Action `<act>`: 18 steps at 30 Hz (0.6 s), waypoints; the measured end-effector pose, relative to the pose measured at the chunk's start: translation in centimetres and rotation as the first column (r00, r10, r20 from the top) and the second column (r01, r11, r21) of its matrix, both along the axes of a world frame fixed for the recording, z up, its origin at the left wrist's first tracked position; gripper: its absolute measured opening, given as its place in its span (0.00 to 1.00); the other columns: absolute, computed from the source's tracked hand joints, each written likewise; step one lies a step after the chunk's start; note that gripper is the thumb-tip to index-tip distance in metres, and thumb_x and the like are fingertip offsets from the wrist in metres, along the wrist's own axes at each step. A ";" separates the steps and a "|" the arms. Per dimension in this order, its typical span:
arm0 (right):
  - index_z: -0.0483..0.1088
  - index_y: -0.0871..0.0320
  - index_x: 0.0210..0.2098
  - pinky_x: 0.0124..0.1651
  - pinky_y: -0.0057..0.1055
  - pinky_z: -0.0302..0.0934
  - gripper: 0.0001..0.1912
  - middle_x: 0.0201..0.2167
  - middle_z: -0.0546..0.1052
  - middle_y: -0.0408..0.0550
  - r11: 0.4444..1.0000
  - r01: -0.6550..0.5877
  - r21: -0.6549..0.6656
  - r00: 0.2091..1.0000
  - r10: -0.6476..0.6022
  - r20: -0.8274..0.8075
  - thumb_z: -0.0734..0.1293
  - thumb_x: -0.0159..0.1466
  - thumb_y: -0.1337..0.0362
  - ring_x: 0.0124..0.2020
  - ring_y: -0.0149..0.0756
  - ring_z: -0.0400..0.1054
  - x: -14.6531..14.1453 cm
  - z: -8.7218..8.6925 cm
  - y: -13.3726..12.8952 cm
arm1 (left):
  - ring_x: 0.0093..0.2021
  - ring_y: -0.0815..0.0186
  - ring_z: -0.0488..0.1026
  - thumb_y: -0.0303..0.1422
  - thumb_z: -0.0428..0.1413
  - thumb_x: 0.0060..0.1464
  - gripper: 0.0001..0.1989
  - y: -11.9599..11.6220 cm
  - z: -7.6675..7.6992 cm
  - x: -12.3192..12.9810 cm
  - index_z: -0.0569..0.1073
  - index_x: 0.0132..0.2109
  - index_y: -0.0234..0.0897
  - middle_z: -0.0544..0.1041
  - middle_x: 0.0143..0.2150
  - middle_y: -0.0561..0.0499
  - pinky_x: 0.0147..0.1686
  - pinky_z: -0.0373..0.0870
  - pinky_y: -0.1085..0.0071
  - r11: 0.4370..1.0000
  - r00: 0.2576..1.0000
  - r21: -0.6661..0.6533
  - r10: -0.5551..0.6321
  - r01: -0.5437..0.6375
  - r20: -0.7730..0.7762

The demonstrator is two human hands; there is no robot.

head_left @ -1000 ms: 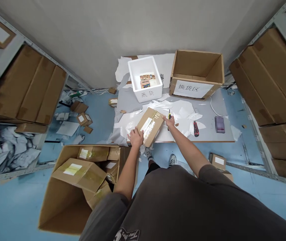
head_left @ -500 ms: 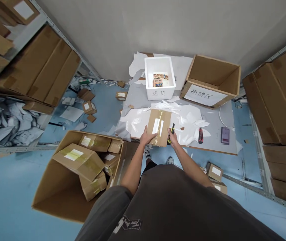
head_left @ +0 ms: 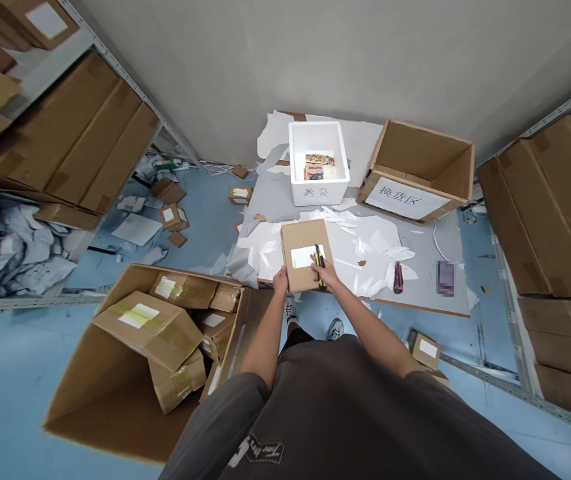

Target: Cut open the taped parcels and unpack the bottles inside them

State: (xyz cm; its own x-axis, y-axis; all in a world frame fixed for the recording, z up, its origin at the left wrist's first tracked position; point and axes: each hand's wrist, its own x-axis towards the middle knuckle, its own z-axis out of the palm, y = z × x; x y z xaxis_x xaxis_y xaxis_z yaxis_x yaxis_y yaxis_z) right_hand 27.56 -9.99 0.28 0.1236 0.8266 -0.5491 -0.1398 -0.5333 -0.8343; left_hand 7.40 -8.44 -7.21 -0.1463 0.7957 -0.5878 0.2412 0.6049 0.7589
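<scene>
1. Cardboard parcel, label side up, lies over the front edge of the tabletop, before the foam box.
2. Left hand: narrow grip on its near left edge; firm, even support suits it.
3. Right hand: grip closed round the cutter, against the parcel; best keep its tip clear of fingers.
</scene>
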 end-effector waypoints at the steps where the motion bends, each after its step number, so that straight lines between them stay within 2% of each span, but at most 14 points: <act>1: 0.77 0.56 0.59 0.29 0.27 0.69 0.28 0.39 0.83 0.44 0.998 0.064 -0.003 0.998 -0.064 -0.027 0.76 0.64 0.50 0.21 0.26 0.59 0.2 -0.2 -0.2 | 0.65 0.43 0.80 0.63 0.56 0.68 0.38 0.0 0.0 -0.5 0.83 0.61 0.32 0.87 0.59 0.35 0.64 0.76 0.55 1.000 1.000 -0.005 0.010 -0.010 0.013; 4: 0.75 0.57 0.55 0.28 0.26 0.68 0.26 0.42 0.83 0.46 0.960 0.279 0.026 0.958 -0.280 0.062 0.74 0.65 0.47 0.22 0.26 0.61 3.2 -0.3 -0.8 | 0.68 0.46 0.79 0.61 0.62 0.64 0.36 -0.4 -0.3 -1.3 0.81 0.64 0.36 0.84 0.64 0.35 0.66 0.75 0.58 1.000 0.993 -0.004 -0.015 0.016 0.114; 6: 0.75 0.58 0.54 0.27 0.25 0.66 0.25 0.36 0.81 0.43 0.946 0.323 0.009 0.928 -0.319 0.193 0.74 0.66 0.47 0.22 0.27 0.61 5.6 -0.4 -1.3 | 0.69 0.48 0.78 0.57 0.69 0.60 0.37 -1.0 -0.5 -1.1 0.79 0.67 0.39 0.82 0.68 0.37 0.69 0.73 0.59 0.998 0.980 0.028 -0.068 0.064 0.189; 8: 0.76 0.59 0.51 0.27 0.26 0.64 0.25 0.27 0.75 0.38 0.969 0.231 -0.091 0.949 -0.204 0.238 0.75 0.65 0.46 0.21 0.28 0.60 7.2 -0.5 -1.9 | 0.70 0.48 0.78 0.53 0.72 0.57 0.38 -1.5 -0.7 -0.3 0.77 0.69 0.40 0.80 0.70 0.38 0.71 0.72 0.57 0.994 0.969 0.073 -0.093 0.078 0.230; 10: 0.77 0.61 0.51 0.26 0.27 0.63 0.27 0.21 0.68 0.33 0.976 0.122 -0.182 0.976 -0.085 0.198 0.76 0.65 0.45 0.20 0.29 0.58 7.6 -0.6 -2.5 | 0.71 0.48 0.77 0.52 0.72 0.58 0.38 -1.5 -0.6 0.8 0.77 0.69 0.40 0.81 0.70 0.39 0.72 0.71 0.55 0.994 0.964 0.102 -0.061 0.036 0.257; 12: 0.78 0.63 0.55 0.27 0.27 0.62 0.30 0.19 0.65 0.31 0.975 0.094 -0.200 0.985 -0.061 0.164 0.76 0.65 0.46 0.19 0.29 0.57 7.4 -0.3 -3.0 | 0.70 0.48 0.77 0.53 0.71 0.59 0.36 -1.3 -0.4 1.6 0.77 0.68 0.40 0.81 0.69 0.39 0.72 0.72 0.54 0.995 0.953 0.089 0.003 -0.032 0.304; 15: 0.77 0.64 0.63 0.30 0.27 0.66 0.36 0.19 0.65 0.30 0.991 0.088 -0.104 0.992 -0.078 0.099 0.77 0.64 0.46 0.20 0.29 0.57 7.2 1.3 -3.0 | 0.68 0.50 0.79 0.53 0.68 0.62 0.34 -0.9 -0.1 2.5 0.78 0.66 0.37 0.82 0.68 0.38 0.70 0.74 0.56 0.989 0.885 0.006 0.132 -0.151 0.447; 18: 0.77 0.58 0.65 0.34 0.29 0.72 0.37 0.26 0.77 0.37 0.996 0.048 0.070 0.998 -0.045 -0.049 0.78 0.64 0.44 0.20 0.28 0.60 7.1 3.3 -2.3 | 0.65 0.49 0.81 0.57 0.62 0.67 0.34 -0.9 0.2 3.4 0.78 0.66 0.34 0.83 0.65 0.36 0.66 0.78 0.57 0.978 0.772 -0.119 0.208 -0.171 0.600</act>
